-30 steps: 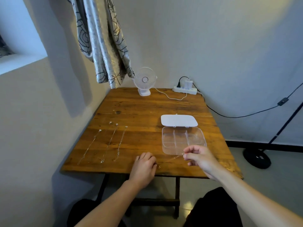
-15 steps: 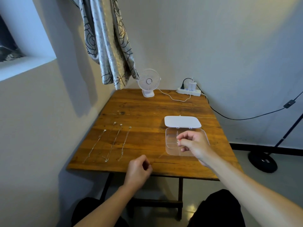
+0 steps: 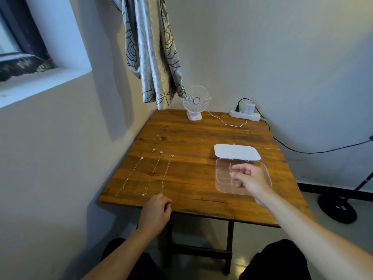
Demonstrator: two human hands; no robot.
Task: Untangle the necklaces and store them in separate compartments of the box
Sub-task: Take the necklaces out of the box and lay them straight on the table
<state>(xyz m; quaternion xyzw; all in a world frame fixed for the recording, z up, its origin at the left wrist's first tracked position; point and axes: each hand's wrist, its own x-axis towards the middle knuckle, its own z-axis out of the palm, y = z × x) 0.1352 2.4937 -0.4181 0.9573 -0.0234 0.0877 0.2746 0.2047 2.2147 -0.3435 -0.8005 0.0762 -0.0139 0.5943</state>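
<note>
Necklaces (image 3: 153, 174) lie stretched out in near-parallel lines on the left part of a worn wooden table (image 3: 191, 134), roughly 4 thin chains with small pendants at their far ends, apart from one another. To their right sits a clear divided box (image 3: 222, 184), its white lid (image 3: 236, 152) folded open behind it. The right hand (image 3: 250, 178) hangs over the box, thumb and forefinger pinched on something tiny and glinting, too small to identify. The left hand (image 3: 156, 211) is at the table's near edge, fingers curled loosely; whether it grips anything I cannot tell. At the far edge stand a small white fan (image 3: 196, 102) and a power strip (image 3: 245, 116). A patterned curtain (image 3: 153, 53) hangs in the corner of pale walls; a window (image 3: 18, 43) is at left.
</note>
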